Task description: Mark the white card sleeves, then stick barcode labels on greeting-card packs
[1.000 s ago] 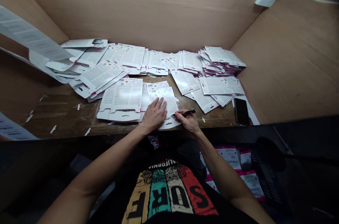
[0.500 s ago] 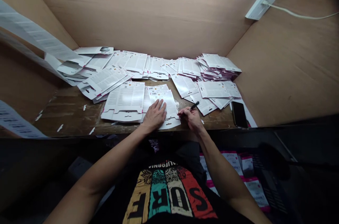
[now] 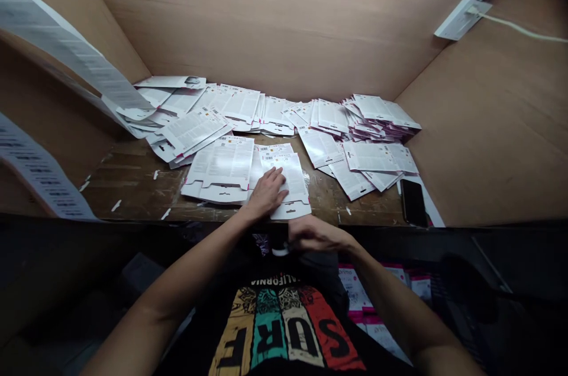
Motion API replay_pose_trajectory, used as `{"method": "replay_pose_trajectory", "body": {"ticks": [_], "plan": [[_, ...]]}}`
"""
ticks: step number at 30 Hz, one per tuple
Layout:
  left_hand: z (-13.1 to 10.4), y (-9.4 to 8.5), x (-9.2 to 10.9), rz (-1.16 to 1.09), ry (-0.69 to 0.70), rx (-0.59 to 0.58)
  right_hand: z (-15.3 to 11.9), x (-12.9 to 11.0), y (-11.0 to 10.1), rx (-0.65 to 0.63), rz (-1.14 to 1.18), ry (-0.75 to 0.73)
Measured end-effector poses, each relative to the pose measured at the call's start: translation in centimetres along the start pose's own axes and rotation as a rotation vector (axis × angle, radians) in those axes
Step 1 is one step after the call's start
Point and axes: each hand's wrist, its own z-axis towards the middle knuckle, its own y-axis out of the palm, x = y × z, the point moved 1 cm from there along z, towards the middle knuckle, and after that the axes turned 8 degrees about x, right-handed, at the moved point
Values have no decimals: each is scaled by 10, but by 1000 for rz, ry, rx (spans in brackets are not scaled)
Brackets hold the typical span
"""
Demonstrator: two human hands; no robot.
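My left hand (image 3: 269, 189) lies flat, fingers stretched, on a white printed hang-tab packet (image 3: 295, 183) at the table's front edge. Just right of and below that packet, my right hand (image 3: 316, 233) is curled closed and somewhat blurred at the table edge. What its fingers hold is hidden; the dark pen-like tool seen earlier does not show. A small white object (image 3: 280, 251) is near its fingertips, too unclear to name. To the left of my left hand rests a stack of similar white packets (image 3: 222, 166).
Loose white packets (image 3: 239, 105) line the back wall, with a taller pile (image 3: 377, 115) at the right. A dark phone (image 3: 413, 203) lies at the right edge. Printed paper strips (image 3: 39, 166) hang at the left. Pink-and-white packages (image 3: 355, 290) sit below the table.
My right hand has moved down and left from beside the packet to the table's front edge, and the dark tool is out of sight. My left hand stays on the packet.
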Motion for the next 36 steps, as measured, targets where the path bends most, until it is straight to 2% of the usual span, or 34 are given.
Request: {"method": "replay_pose_trajectory", "body": {"ticks": [1,2,5,8,11,12,14,18,22,25,28,30,31,34,36], "plan": [[-1,-3,0,-14,43,-31,-8,-3,1,-25,44,-11],[-3,-6,0,-20,101,-75,-15,-3,1,7,26,13],[-15,-15,7,-11,264,-225,-27,8,1,218,-255,145],[-26,-21,15,1,319,-304,-30,22,3,210,-409,136],[-30,-24,18,-21,326,-324,-28,28,3,229,-331,121],[-29,-24,18,-34,319,-320,-26,29,3,251,-292,151],[-28,-22,15,-57,299,-298,-20,28,4,337,-284,305],[-28,-15,14,-54,302,-209,-7,20,11,508,-448,657],[-32,-10,16,-34,312,-125,-3,12,17,575,-327,814],[-33,-5,12,-51,291,-76,-3,6,29,654,-95,791],[-36,-1,10,-89,273,14,4,2,32,713,145,605],[-41,-2,10,-127,270,110,14,5,11,749,257,539],[-43,-5,11,-143,280,157,20,9,-10,789,280,540],[-50,-29,0,-146,336,225,37,30,-103,955,225,578],[-52,-58,-26,-83,267,243,44,50,-164,1038,190,566]]}}
